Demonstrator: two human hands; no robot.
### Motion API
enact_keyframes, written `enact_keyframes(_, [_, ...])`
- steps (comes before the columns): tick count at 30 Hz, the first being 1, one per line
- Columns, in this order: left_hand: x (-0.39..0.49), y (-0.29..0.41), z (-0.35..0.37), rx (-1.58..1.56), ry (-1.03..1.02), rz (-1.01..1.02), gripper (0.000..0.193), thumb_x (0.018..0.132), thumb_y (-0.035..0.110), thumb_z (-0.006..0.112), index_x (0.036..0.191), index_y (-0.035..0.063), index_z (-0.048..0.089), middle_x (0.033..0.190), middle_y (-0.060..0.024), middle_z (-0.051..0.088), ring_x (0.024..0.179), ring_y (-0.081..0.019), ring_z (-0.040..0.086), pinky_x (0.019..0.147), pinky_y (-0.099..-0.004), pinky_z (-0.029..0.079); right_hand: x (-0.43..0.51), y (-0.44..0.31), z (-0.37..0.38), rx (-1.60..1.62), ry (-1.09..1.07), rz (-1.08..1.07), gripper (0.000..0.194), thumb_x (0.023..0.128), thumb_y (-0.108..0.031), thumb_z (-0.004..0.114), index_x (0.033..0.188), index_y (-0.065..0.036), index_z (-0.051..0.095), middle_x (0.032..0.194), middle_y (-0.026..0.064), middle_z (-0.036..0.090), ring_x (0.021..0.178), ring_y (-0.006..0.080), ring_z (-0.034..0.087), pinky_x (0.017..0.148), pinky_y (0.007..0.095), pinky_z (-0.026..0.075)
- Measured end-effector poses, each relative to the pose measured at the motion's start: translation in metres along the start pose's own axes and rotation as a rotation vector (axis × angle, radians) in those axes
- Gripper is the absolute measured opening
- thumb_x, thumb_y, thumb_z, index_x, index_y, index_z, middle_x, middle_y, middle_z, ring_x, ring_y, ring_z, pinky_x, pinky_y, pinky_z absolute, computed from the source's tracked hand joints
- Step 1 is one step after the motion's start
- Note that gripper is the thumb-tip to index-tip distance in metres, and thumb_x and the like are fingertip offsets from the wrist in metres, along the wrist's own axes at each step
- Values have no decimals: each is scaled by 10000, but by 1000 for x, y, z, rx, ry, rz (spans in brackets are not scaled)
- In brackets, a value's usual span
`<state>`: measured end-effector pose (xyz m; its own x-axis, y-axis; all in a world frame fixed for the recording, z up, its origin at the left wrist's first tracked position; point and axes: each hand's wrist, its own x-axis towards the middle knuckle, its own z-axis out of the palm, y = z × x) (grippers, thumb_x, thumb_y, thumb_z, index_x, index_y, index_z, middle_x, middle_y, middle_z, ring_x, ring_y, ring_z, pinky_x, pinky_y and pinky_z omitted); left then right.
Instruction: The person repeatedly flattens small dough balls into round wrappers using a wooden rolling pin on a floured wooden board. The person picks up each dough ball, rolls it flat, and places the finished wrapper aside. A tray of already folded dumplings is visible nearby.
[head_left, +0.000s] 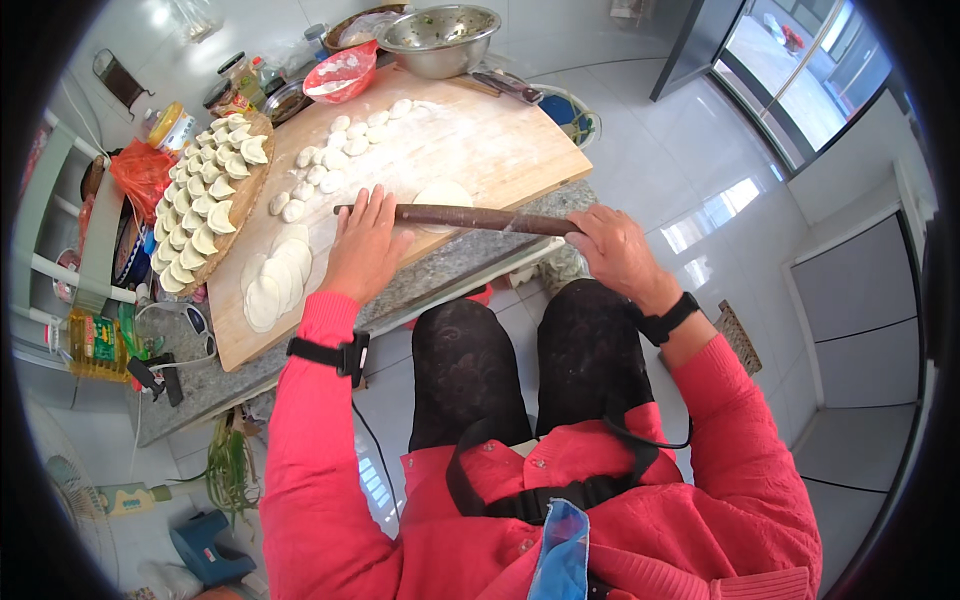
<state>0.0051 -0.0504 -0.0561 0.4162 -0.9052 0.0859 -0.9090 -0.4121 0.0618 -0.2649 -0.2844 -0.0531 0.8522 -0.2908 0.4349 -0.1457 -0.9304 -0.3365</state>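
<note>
A dark wooden rolling pin (487, 218) spans the front of a floured wooden board (510, 150). My right hand (619, 247) grips its right end. Laid over the left end is my left hand (367, 247), fingers stretched out across the wood and holding it down. Beneath the pin's middle is a round dough wrapper (444, 195), partly hidden by it. Left of my left hand, flat wrappers (277, 277) overlap in a pile. Several small dough pieces (334, 159) sit farther back on the board. Shaped dumplings (199, 199) stand in rows on a round tray (255, 176) at the left.
A steel bowl (441, 41) with greenish bits and a red plastic basket (341, 75) stand at the back. A knife (506, 86) lies at the far right corner. Jars (240, 79) line the wall. An oil bottle (97, 345) is at left. The grey stone countertop (420, 281) ends before my knees.
</note>
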Motion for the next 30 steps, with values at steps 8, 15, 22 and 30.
enact_keyframes(8, [-11,0,-9,32,-46,6,652,964,328,531,1469,-16,303,1569,-197,250,1476,-335,187,1167,-540,194,-10,-12,5,27,-50,43,175,885,-112,594,1039,-29,589,842,161,596,792,391,594,665,477,476])
enact_keyframes(15, [-1,0,-11,-22,-88,-24,654,966,343,523,1471,-11,304,1567,-191,257,1475,-334,189,1162,-562,189,-16,-18,-5,1,-169,99,193,888,-82,566,1064,-4,580,857,184,603,765,408,596,672,492,485])
enact_keyframes(22, [-47,3,-14,-19,-10,3,599,959,257,546,1449,-18,337,1546,-181,303,1458,-324,244,1154,-571,195,-35,-48,-9,168,-137,82,340,813,-7,598,1153,-7,592,890,177,602,812,391,621,676,451,518])
enact_keyframes(30, [-6,29,-18,-202,-81,128,462,1002,362,451,1290,6,511,1449,-197,443,1390,-334,367,1124,-609,215,-35,-53,-2,36,30,-2,365,754,45,602,1111,-22,636,905,118,605,795,333,628,660,410,533])
